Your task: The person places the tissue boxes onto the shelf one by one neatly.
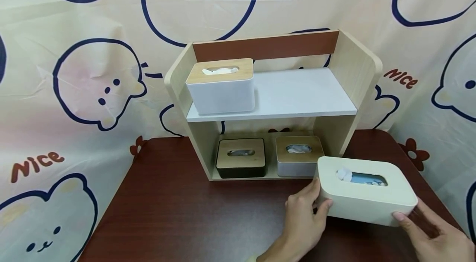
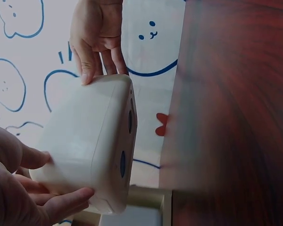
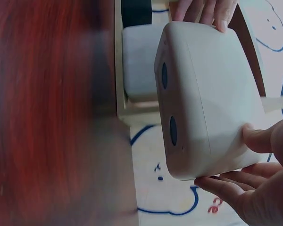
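A cream-white tissue box (image 1: 366,196) with rounded corners is held above the table by both hands. My left hand (image 1: 303,216) grips its left end, and my right hand (image 1: 433,229) grips its right end, thumbs on the near side. White tissue and a blue inside show through the slot on top. In both wrist views, dark oval holes mark the underside of the tissue box (image 2: 80,136), (image 3: 217,94). Just behind it, a white tissue box with a wooden lid (image 1: 299,163) stands on the lower shelf of a small rack (image 1: 305,92).
On the rack's upper shelf, at the left, sits another white tissue box with a wooden lid (image 1: 221,92). A black tissue box with a wooden lid (image 1: 241,163) occupies the lower left. The rack stands at the back of a dark red-brown table (image 1: 178,220), against a cartoon-printed cloth (image 1: 96,146).
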